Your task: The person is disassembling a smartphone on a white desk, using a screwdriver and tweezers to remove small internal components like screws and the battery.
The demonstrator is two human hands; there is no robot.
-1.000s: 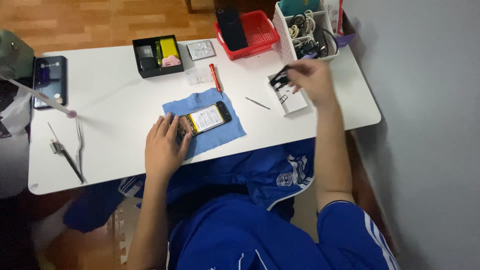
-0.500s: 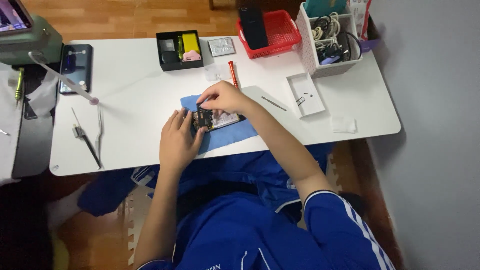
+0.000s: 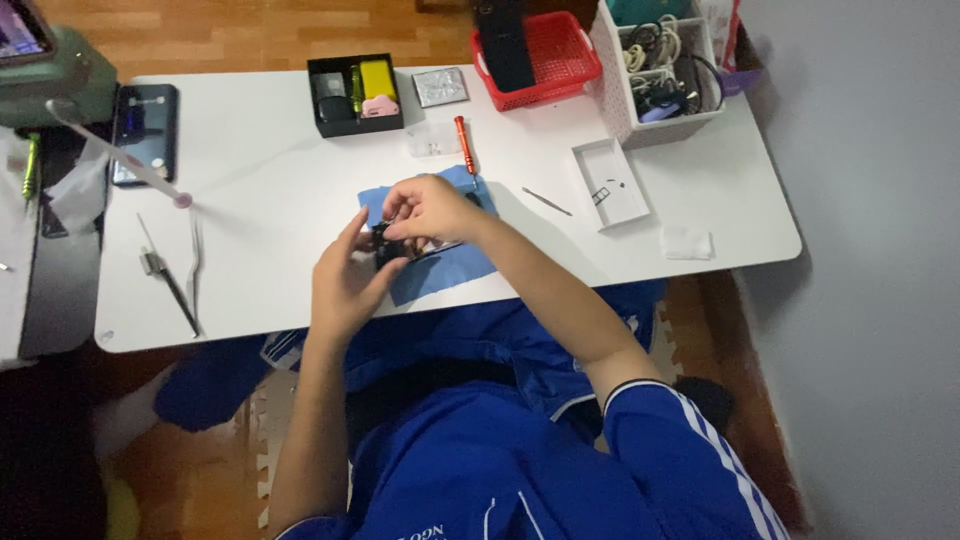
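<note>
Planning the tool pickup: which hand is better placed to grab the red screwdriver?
Right hand, probably: it is nearer the red screwdriver beyond the blue cloth. Left hand steadies the phone.

A home repair bench: white table (image 3: 300, 190), screwdriver (image 3: 464, 143), tweezers (image 3: 170, 285), wooden floor (image 3: 250, 30).

A dark phone (image 3: 412, 243) lies on the blue cloth (image 3: 440, 270) at the table's middle, its screen mostly hidden under both hands. Far left, a second dark phone (image 3: 143, 133) lies flat, its glossy screen black. At the back edge sits a small silvery foil packet (image 3: 440, 87), squarish. Top left corner, a sliver of a lit screen (image 3: 20, 28) shows
</note>
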